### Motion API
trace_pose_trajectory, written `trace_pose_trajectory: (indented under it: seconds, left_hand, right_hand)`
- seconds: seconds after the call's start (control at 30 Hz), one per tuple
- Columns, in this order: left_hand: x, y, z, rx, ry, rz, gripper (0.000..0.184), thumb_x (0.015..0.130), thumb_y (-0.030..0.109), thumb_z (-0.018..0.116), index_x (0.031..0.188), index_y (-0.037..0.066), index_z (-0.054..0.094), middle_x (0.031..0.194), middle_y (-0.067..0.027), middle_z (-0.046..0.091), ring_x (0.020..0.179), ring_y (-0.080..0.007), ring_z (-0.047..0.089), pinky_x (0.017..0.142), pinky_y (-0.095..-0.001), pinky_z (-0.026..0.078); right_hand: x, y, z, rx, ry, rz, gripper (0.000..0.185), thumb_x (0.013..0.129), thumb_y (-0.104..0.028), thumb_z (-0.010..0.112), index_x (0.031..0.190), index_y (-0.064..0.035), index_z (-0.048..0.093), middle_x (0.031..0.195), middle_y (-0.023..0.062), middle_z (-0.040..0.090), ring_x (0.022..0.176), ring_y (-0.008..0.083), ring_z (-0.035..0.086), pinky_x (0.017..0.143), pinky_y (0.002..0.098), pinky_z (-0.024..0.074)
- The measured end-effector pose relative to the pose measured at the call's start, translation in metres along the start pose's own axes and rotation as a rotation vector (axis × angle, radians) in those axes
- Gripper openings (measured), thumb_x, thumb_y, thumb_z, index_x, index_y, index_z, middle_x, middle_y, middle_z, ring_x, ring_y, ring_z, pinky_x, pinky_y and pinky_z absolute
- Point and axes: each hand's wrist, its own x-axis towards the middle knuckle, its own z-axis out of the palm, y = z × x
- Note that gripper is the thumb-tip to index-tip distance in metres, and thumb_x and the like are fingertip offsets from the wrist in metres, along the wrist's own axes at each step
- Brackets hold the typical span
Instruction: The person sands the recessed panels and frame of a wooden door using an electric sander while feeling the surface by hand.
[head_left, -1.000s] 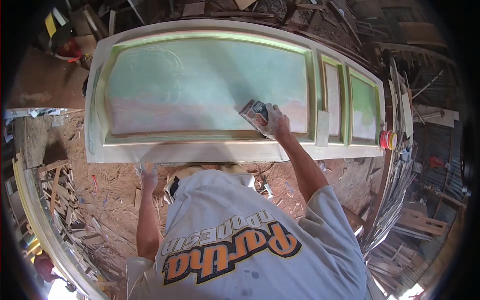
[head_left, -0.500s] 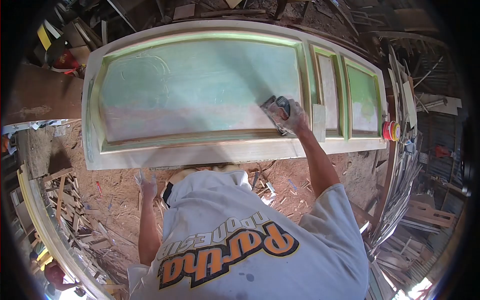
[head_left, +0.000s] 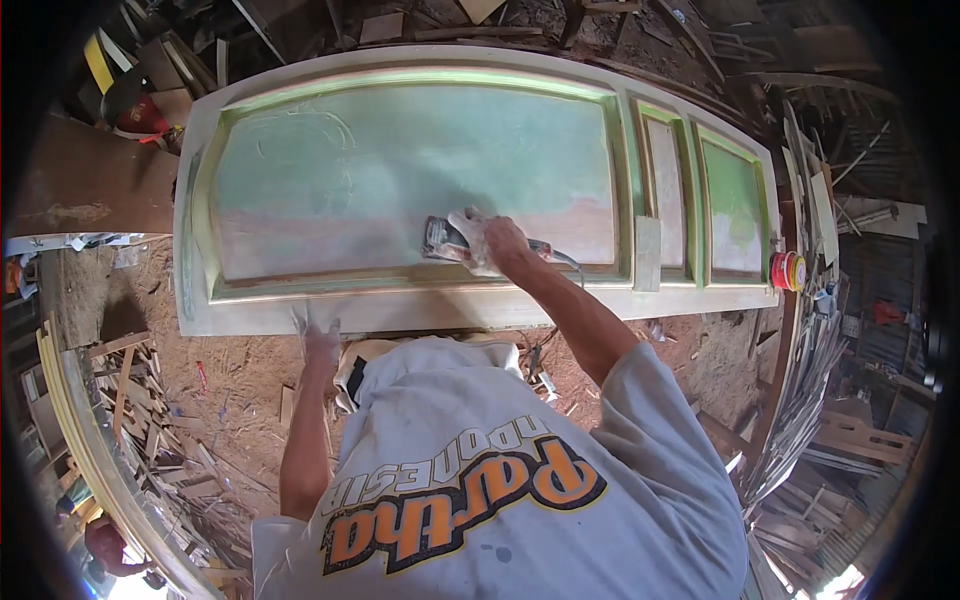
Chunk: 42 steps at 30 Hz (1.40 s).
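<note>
A long wooden door (head_left: 400,313) lies across the view, its large recessed panel (head_left: 390,150) tinted green above and pinkish-white along the near side. My right hand (head_left: 503,243) grips a corded electric sander (head_left: 440,238), which sits on the lower middle of that panel. From behind this hand the cord curves toward the panel's right end. At the door's near edge is my left hand (head_left: 320,338), fingers spread and holding nothing. Whether it touches the edge I cannot tell.
A flat pale block (head_left: 647,254) rests on the divider between panels. Beside the door's right end stands a red and yellow can (head_left: 787,270). Wood scraps (head_left: 160,420) litter the dirt floor at left. Another person (head_left: 108,545) is partly visible at lower left.
My right hand has moved the sander leftward along the panel, turning it so that its cord shows. My left hand has risen slightly and shifted right to the door's near edge.
</note>
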Motion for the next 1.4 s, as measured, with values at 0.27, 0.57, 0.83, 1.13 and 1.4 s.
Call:
trace_pose_trajectory:
  seconds: [0.27, 0.57, 0.83, 1.13, 1.4]
  left_hand:
    - [0.033, 0.184, -0.007, -0.29, -0.119, 0.249, 0.09, 0.11, 0.043, 0.073, 0.179, 0.006, 0.029, 0.18, -0.0322, 0.036, 0.169, -0.0503, 0.029, 0.137, -0.0557, 0.029]
    - [0.147, 0.32, 0.032, -0.07, -0.275, 0.221, 0.095, 0.11, 0.064, 0.061, 0.181, 0.012, 0.025, 0.183, -0.0342, 0.027, 0.156, -0.0644, 0.042, 0.133, -0.0632, 0.035]
    - [0.146, 0.332, -0.003, 0.424, -0.155, 0.722, 0.079, 0.096, 0.062, 0.08, 0.15, 0.008, 0.059, 0.134, -0.0282, 0.065, 0.12, -0.0517, 0.069, 0.098, -0.0639, 0.058]
    - [0.069, 0.332, 0.0, 0.575, -0.378, 1.026, 0.067, 0.093, 0.046, 0.085, 0.142, 0.007, 0.063, 0.128, -0.0194, 0.067, 0.116, -0.0446, 0.07, 0.091, -0.058, 0.063]
    - [0.134, 0.377, 0.022, 0.46, -0.243, 1.058, 0.079, 0.101, 0.052, 0.079, 0.16, 0.007, 0.053, 0.135, -0.03, 0.066, 0.114, -0.054, 0.072, 0.096, -0.0619, 0.061]
  right_hand:
    - [0.068, -0.035, 0.006, 0.154, 0.235, 0.319, 0.065, 0.109, -0.059, 0.066, 0.147, -0.008, 0.054, 0.141, 0.0283, 0.064, 0.11, 0.0549, 0.075, 0.096, 0.062, 0.0621]
    - [0.092, -0.045, 0.086, 0.112, 0.311, 0.051, 0.073, 0.111, -0.049, 0.065, 0.169, -0.0113, 0.042, 0.165, 0.0261, 0.053, 0.155, 0.0419, 0.049, 0.113, 0.0533, 0.0581]
    - [-0.084, 0.109, 0.156, 0.405, 1.055, 0.533, 0.083, 0.093, -0.026, 0.093, 0.156, -0.0016, 0.046, 0.148, 0.0165, 0.05, 0.124, 0.0282, 0.057, 0.107, 0.0436, 0.057]
    - [-0.158, 0.205, 0.187, 0.33, 0.765, 1.699, 0.105, 0.107, -0.069, 0.055, 0.182, -0.0046, 0.019, 0.186, 0.0339, 0.009, 0.173, 0.0513, 0.011, 0.139, 0.067, 0.009]
    - [-0.151, 0.191, 0.178, 0.2, 0.813, 1.705, 0.103, 0.108, -0.063, 0.051, 0.18, 0.0023, 0.02, 0.187, 0.0292, 0.016, 0.175, 0.0472, 0.008, 0.139, 0.0667, 0.008]
